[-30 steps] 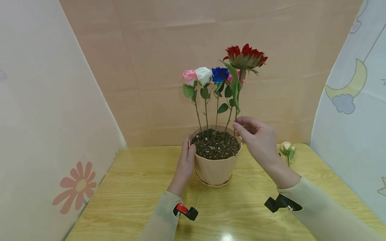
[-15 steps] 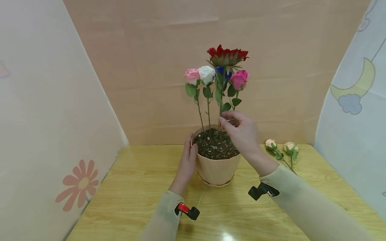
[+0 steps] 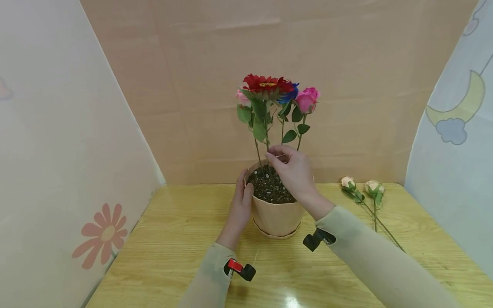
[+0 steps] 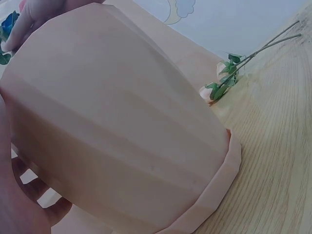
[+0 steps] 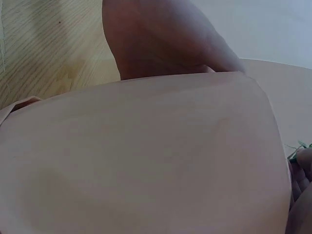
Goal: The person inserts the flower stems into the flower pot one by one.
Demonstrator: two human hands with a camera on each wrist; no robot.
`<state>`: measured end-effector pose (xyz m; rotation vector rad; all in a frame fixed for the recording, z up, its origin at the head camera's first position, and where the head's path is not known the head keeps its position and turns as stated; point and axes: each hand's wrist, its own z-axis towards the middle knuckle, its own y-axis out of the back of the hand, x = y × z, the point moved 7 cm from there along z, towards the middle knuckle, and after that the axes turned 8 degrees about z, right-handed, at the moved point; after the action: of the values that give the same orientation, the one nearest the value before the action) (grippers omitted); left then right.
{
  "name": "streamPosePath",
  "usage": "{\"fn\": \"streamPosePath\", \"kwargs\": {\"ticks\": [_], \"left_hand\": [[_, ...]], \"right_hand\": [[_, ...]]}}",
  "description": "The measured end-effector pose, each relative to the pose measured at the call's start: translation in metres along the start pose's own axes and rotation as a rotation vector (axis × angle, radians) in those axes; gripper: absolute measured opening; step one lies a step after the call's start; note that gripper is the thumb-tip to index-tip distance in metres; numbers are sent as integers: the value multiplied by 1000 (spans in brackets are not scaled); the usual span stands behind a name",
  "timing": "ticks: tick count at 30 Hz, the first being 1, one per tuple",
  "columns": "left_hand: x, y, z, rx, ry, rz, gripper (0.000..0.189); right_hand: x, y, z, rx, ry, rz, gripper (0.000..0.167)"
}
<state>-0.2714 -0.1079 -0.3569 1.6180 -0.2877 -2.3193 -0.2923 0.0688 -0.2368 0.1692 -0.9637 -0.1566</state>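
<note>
A beige flowerpot [image 3: 278, 217] filled with dark soil [image 3: 271, 188] stands on its saucer. My left hand [image 3: 239, 207] grips the pot's left side, thumb at the rim and fingers round the outer wall. Over the soil, my right hand [image 3: 294, 173] pinches the stem of a red artificial flower [image 3: 265, 86] between thumb and fingertips. The stem is upright; its lower end is hidden. Planted in the soil are a pale pink rose [image 3: 242, 99], a blue rose [image 3: 289, 94] and a bright pink rose [image 3: 307, 100]. The red flower covers the white rose's bloom.
Two cream roses [image 3: 374, 187] with long stems lie on the wooden table [image 3: 185, 218], right of the pot. A peach cloth wall [image 3: 192, 85] rises close behind the pot, with patterned cloth at both sides.
My right hand has carried the red flower leftward across the pot, and its bloom has come down and tipped toward me. The left hand keeps its grip on the pot.
</note>
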Motion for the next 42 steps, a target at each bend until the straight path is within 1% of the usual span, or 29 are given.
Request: {"fn": "streamPosePath", "kwargs": {"ticks": [6, 9, 13, 19, 24, 30, 35, 38, 42], "left_hand": [[0, 0, 2, 0, -7, 2, 59], [1, 0, 2, 0, -9, 10, 58], [1, -1, 4, 2, -10, 14, 59], [0, -2, 5, 5, -18, -4, 59], [1, -1, 5, -2, -29, -7, 58], [0, -1, 5, -4, -45, -6, 57], [1, 0, 5, -10, -40, 6, 57], [2, 1, 5, -18, -40, 19, 56], [1, 1, 5, -11, -51, 19, 56]], "right_hand": [[-2, -6, 5, -21, -1, 11, 24], [-4, -11, 8, -9, -4, 23, 24], [-8, -15, 9, 10, -5, 2, 25], [-11, -20, 9, 53, 14, -78, 22], [-13, -25, 8, 88, 21, -158, 23], [-12, -29, 8, 107, 60, -251, 23], [-14, -30, 9, 109, 44, -279, 23], [-13, -30, 10, 112, 40, -291, 20], [-13, -31, 9, 123, 44, -305, 17]]}}
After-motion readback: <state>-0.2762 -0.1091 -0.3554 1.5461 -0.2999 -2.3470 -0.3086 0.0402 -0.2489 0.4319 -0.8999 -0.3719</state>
